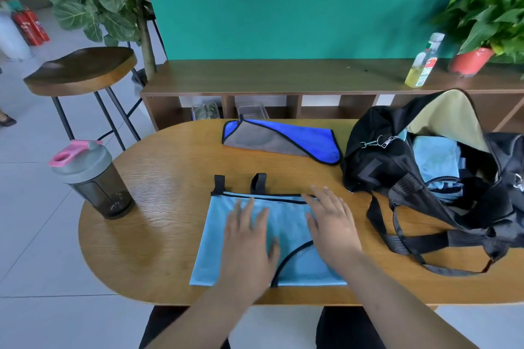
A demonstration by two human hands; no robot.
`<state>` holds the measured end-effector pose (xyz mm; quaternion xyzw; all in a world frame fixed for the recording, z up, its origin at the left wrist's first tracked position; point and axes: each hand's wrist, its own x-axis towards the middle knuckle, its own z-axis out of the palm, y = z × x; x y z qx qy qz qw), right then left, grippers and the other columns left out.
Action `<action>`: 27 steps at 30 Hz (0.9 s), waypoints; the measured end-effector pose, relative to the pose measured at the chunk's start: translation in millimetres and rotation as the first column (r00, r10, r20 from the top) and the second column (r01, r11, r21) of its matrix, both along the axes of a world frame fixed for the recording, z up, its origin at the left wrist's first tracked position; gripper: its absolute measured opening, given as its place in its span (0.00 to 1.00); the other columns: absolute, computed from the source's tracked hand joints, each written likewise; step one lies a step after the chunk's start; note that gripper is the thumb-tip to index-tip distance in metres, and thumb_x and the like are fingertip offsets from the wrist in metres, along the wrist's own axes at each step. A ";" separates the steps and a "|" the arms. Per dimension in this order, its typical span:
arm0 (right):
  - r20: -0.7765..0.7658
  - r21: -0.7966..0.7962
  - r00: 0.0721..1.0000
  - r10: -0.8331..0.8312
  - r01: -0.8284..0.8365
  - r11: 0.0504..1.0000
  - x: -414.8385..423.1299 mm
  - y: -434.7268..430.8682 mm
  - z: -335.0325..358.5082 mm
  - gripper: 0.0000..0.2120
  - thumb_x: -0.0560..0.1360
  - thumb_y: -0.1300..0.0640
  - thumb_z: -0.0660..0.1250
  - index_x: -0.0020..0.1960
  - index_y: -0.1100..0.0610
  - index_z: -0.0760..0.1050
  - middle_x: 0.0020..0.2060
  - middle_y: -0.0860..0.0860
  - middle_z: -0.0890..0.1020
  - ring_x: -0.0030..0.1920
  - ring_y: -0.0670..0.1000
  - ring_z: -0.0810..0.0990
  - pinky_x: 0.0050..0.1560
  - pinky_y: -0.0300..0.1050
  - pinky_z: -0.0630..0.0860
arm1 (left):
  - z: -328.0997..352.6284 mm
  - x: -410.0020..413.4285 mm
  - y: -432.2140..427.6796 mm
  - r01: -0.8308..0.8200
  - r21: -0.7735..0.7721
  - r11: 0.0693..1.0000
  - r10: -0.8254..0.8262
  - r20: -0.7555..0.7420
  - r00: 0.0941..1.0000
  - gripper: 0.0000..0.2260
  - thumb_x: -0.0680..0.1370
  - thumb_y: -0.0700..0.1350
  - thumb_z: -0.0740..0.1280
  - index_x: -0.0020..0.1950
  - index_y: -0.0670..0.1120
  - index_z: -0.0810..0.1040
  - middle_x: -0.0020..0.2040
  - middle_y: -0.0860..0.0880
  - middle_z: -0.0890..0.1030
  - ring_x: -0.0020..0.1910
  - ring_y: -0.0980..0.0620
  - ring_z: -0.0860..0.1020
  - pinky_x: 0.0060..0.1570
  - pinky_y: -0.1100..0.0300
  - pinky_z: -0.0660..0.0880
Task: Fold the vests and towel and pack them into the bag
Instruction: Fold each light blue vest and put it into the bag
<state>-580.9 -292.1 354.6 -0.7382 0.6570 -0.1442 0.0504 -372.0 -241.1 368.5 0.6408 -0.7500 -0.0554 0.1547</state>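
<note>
A light blue mesh vest (215,241) with black trim lies folded flat on the wooden table (158,178) in front of me. My left hand (249,241) presses flat on its middle with straight fingers. My right hand (331,221) lies flat on the vest's right part, fingertips at the top black edge. A blue and grey towel (283,140) lies folded at the table's far side. The black bag (397,161) stands open at the right, with light blue folded cloth (436,161) inside.
A dark shaker bottle (93,178) with a pink lid stands at the table's left. A wooden stool (79,71) is beyond it. Behind the table a low shelf (269,76) carries a drink bottle (424,61) and a potted plant (487,25). The bag's straps (411,244) trail across the table.
</note>
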 end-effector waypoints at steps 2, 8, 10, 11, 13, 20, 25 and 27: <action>-0.004 0.021 0.998 -0.059 0.059 0.998 -16.1 -13.0 4.2 0.25 0.85 0.51 0.61 0.81 0.44 0.64 0.80 0.43 0.65 0.81 0.50 0.58 0.81 0.54 0.58 | -4.3 -26.1 25.1 0.195 0.029 0.980 -0.196 0.050 0.979 0.30 0.84 0.61 0.55 0.84 0.52 0.57 0.86 0.47 0.50 0.85 0.43 0.43 0.83 0.44 0.43; 0.047 0.272 0.999 0.007 -0.019 0.962 -55.9 -44.4 23.0 0.23 0.83 0.45 0.67 0.78 0.46 0.71 0.65 0.45 0.76 0.66 0.49 0.73 0.63 0.47 0.76 | -25.4 -68.9 51.2 0.392 0.128 0.911 -0.409 0.156 0.899 0.38 0.82 0.69 0.51 0.85 0.49 0.49 0.86 0.41 0.45 0.85 0.39 0.45 0.81 0.39 0.44; 0.118 0.317 0.993 0.013 -0.050 0.947 -63.1 -43.6 29.7 0.23 0.81 0.46 0.70 0.75 0.47 0.74 0.57 0.44 0.78 0.57 0.48 0.78 0.58 0.45 0.78 | -34.1 -60.8 52.7 0.405 0.114 0.907 -0.420 0.194 0.886 0.38 0.82 0.70 0.52 0.85 0.48 0.54 0.86 0.40 0.49 0.85 0.39 0.49 0.81 0.38 0.52; 0.131 0.339 0.991 0.021 -0.065 0.939 -66.4 -41.9 31.1 0.24 0.80 0.46 0.72 0.74 0.48 0.75 0.56 0.44 0.79 0.54 0.47 0.79 0.57 0.45 0.77 | -36.8 -54.9 53.9 0.420 0.102 0.902 -0.433 0.222 0.874 0.38 0.82 0.70 0.53 0.84 0.47 0.56 0.86 0.40 0.50 0.85 0.39 0.50 0.80 0.38 0.55; 0.159 0.377 0.987 0.025 -0.084 0.922 -72.6 -38.7 30.9 0.23 0.77 0.46 0.76 0.71 0.48 0.78 0.53 0.43 0.81 0.51 0.45 0.80 0.54 0.41 0.76 | -42.4 -42.6 55.7 0.468 0.098 0.878 -0.476 0.267 0.838 0.37 0.82 0.69 0.54 0.84 0.47 0.57 0.86 0.41 0.49 0.85 0.40 0.50 0.80 0.39 0.56; 0.240 0.431 0.968 -0.073 -0.039 0.901 -68.8 -29.2 29.8 0.18 0.72 0.43 0.80 0.57 0.48 0.82 0.48 0.43 0.83 0.49 0.45 0.81 0.43 0.38 0.74 | -41.3 -25.3 64.4 0.470 0.051 0.881 -0.463 0.295 0.836 0.37 0.80 0.69 0.59 0.84 0.50 0.59 0.85 0.40 0.52 0.84 0.40 0.54 0.80 0.41 0.58; 0.384 0.456 0.893 -0.236 0.040 0.889 -55.9 -22.7 36.3 0.19 0.73 0.48 0.81 0.58 0.49 0.77 0.51 0.48 0.81 0.49 0.48 0.82 0.41 0.42 0.78 | -41.2 -59.4 69.7 0.309 0.058 0.949 -0.314 0.250 0.916 0.41 0.78 0.71 0.60 0.83 0.48 0.61 0.83 0.36 0.59 0.82 0.34 0.60 0.77 0.37 0.63; 0.490 0.487 0.810 -0.322 0.052 0.872 -52.8 -21.5 32.9 0.21 0.72 0.50 0.81 0.60 0.52 0.77 0.55 0.50 0.81 0.53 0.51 0.82 0.49 0.49 0.83 | -44.2 -67.8 70.7 0.271 0.067 0.960 -0.279 0.223 0.934 0.38 0.79 0.69 0.61 0.82 0.48 0.64 0.81 0.37 0.64 0.80 0.34 0.64 0.75 0.36 0.66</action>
